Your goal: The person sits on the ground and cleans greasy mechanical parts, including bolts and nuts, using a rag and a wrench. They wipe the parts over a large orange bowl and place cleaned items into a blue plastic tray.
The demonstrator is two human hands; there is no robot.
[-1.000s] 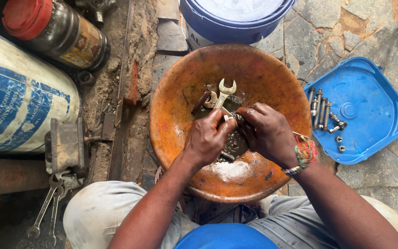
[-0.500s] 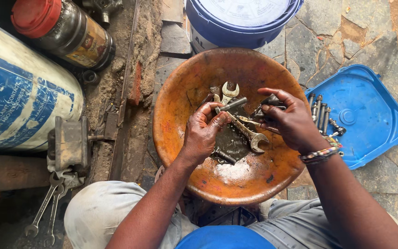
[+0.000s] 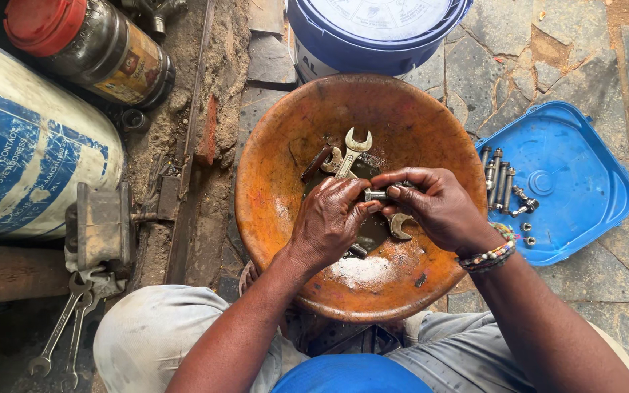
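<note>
A rusty orange metal basin point(image 3: 285, 153) sits between my knees, holding open-ended wrenches point(image 3: 353, 149) and dark oily liquid. Over its middle my left hand point(image 3: 333, 218) and my right hand point(image 3: 434, 204) meet, and both pinch a small metal bolt point(image 3: 378, 194) held level between the fingertips. Another wrench head point(image 3: 400, 225) shows just below my right hand. My right wrist wears a beaded bracelet.
A blue plastic lid point(image 3: 573, 189) at right holds several bolts point(image 3: 500, 182) and nuts. A blue-rimmed bucket point(image 3: 373, 36) stands behind the basin. At left lie a white and blue cylinder point(image 3: 23, 160), a dark jar with a red cap point(image 3: 89, 47), a metal block point(image 3: 100, 225) and wrenches point(image 3: 60, 335).
My right hand has come back from the right of the basin to the middle. Both hands now hold a bolt above the wrenches instead of digging among them.
</note>
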